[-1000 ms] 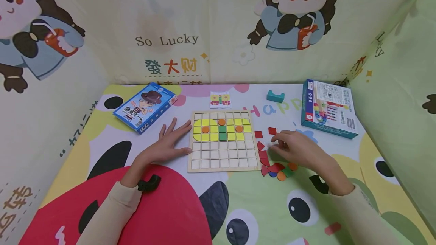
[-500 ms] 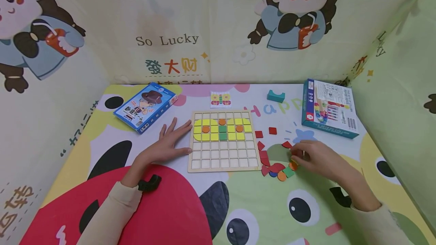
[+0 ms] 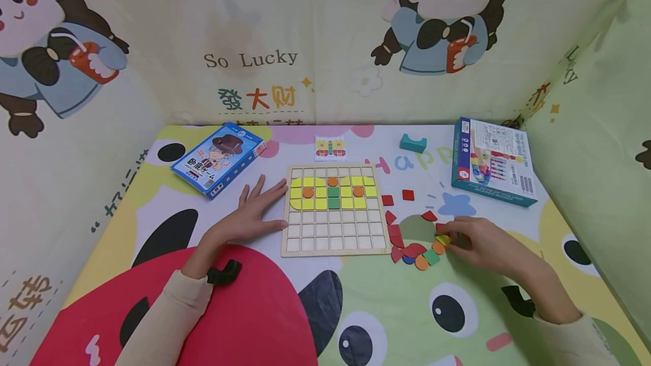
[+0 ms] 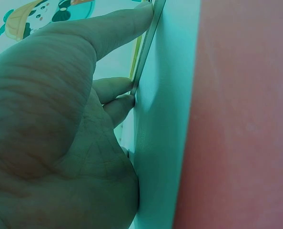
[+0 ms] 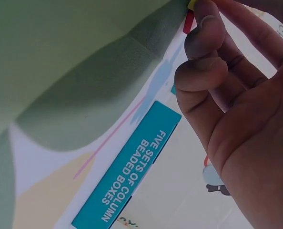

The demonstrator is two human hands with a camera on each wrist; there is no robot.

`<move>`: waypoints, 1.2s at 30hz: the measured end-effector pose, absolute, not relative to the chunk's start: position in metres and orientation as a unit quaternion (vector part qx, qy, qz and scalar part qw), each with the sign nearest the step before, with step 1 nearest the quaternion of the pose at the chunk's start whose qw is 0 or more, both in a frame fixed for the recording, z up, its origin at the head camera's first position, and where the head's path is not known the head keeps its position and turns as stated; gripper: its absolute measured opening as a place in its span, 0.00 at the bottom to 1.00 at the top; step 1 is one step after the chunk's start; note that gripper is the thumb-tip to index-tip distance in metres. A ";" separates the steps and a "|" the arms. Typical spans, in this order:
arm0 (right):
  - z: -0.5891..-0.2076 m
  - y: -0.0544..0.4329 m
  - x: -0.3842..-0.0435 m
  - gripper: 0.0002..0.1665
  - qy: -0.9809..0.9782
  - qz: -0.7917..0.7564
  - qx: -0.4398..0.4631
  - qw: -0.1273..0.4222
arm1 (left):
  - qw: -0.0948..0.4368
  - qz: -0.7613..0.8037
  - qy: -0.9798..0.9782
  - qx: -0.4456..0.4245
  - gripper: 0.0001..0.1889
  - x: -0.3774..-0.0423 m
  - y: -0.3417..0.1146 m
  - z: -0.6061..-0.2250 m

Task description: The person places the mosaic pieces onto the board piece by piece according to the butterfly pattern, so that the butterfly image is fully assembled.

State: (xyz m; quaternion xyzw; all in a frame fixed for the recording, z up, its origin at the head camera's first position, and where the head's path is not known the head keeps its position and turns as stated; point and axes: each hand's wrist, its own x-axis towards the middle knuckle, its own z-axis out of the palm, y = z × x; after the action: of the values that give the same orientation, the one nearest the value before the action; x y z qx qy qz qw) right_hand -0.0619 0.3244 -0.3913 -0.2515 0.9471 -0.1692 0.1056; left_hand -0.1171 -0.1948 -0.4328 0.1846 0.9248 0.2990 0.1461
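Observation:
A wooden grid board (image 3: 335,253) lies flat with yellow, orange and green tiles in its upper rows; its lower cells are bare. My left hand (image 3: 249,216) rests at the board's left edge, fingers spread and fairly straight, fingertips and thumb against the rim. To the right of the board, my right hand (image 3: 485,244) pinches a yellow tile (image 3: 443,239) between thumb and fingers, beside a pile of loose pieces. That yellow tile (image 5: 191,5) shows only at the top edge of the right wrist view, with a red tile (image 5: 188,23) close by.
Several red tiles (image 3: 395,235), a blue one and orange discs (image 3: 421,263) lie right of the board. A butterfly pattern card (image 3: 330,148) sits behind it. Further back are a blue box (image 3: 218,160), a teal block (image 3: 413,143) and a larger box (image 3: 495,162).
My right hand has moved right and toward me, from near the red squares to the pile's right side, where a yellow tile now shows at its fingertips. The left hand stays put.

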 end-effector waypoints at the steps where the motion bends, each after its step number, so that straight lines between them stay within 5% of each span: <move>1: -0.392 0.324 -0.062 0.20 0.946 -0.169 -0.255 0.107 | 0.147 0.299 0.925 0.185 0.51 -0.117 -0.195 -0.433; 36: -0.391 0.329 -0.059 0.17 0.945 -0.183 -0.245 0.112 | 0.148 0.298 0.925 0.186 0.50 -0.117 -0.196 -0.432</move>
State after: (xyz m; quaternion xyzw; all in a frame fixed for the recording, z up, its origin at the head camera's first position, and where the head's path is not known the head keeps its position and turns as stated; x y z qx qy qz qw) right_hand -0.0593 0.3294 -0.3914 -0.2453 0.9454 -0.1831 0.1116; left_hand -0.1171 -0.1958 -0.4322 0.1860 0.9245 0.2980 0.1478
